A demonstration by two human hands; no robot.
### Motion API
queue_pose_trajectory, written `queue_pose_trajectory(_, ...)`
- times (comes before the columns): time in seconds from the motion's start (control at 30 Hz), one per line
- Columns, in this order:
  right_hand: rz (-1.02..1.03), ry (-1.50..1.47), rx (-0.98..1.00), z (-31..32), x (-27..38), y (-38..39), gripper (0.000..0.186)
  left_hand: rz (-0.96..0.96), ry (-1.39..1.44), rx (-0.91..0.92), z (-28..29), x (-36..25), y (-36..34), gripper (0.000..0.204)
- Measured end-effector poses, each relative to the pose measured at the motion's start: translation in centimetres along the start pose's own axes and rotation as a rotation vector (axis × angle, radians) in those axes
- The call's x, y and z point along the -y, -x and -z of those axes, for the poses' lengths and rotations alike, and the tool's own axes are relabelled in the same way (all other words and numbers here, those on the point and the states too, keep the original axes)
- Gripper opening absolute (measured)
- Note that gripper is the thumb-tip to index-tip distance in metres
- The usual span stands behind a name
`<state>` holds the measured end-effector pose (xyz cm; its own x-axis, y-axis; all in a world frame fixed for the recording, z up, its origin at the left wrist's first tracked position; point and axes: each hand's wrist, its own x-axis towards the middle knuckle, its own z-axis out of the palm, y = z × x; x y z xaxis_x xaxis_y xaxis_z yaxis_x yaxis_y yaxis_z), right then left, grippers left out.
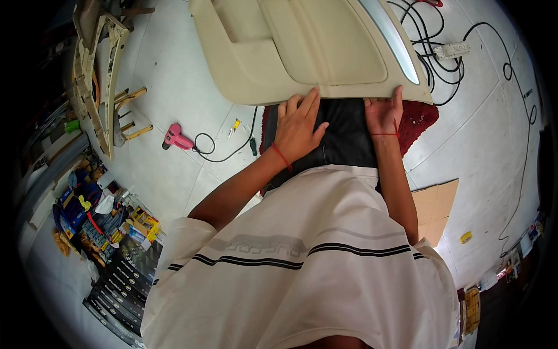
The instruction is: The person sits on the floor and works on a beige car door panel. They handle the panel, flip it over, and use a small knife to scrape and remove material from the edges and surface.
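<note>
A beige car door panel (331, 55) with a silver trim strip (395, 41) lies in front of me, its near edge over my dark-trousered lap. My left hand (297, 129) rests at that near edge, fingers stretched out and their tips touching the panel, thumb apart. Farther right, my right hand (383, 116) is palm up and holds the same edge. Its thumb lies against the panel's face, while the other fingers go underneath and are hidden.
Left on the tiled floor (168, 192) lie a pink heat gun (177, 138), a yellow cutter (236, 124) and a screwdriver (253, 146). Bare panel frames (110, 87) stand beyond. Right are coiled black cable, a power strip (452, 50), cardboard (439, 203) and a red mat (419, 122).
</note>
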<state>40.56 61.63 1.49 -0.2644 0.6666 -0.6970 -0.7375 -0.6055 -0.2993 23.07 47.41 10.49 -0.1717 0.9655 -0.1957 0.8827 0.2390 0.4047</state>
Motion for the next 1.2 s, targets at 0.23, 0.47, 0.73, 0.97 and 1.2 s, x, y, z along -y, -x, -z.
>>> queue_pose_trajectory(0.23, 0.003, 0.007, 0.028, 0.3, 0.4, -0.4, 0.061, -0.035, -0.012, -0.008, -0.2, 0.1, -0.9, 0.062)
queue_pose_trajectory(0.47, -0.084, -0.046, 0.078, 2.6, -0.2, -1.5, 0.065, -0.019, 0.119, -0.05, 0.3, 0.8, -0.2, 0.055)
queue_pose_trajectory(0.73, -0.021, -0.027, 0.06, 2.0, -0.5, -0.1, 0.068, -0.034, 0.197, -0.133, 1.5, 1.1, -2.3, 0.036)
queue_pose_trajectory(0.97, -0.027, -0.019, 0.007, 1.0, 0.1, -0.6, 0.064, -0.135, 0.358, -0.23, 0.1, 3.7, -4.2, 0.014)
queue_pose_trajectory(1.2, 0.004, -0.016, 0.063, 1.5, 0.8, -0.5, 0.062, -0.238, 0.128, -0.265, 0.6, 6.8, -6.2, 0.036)
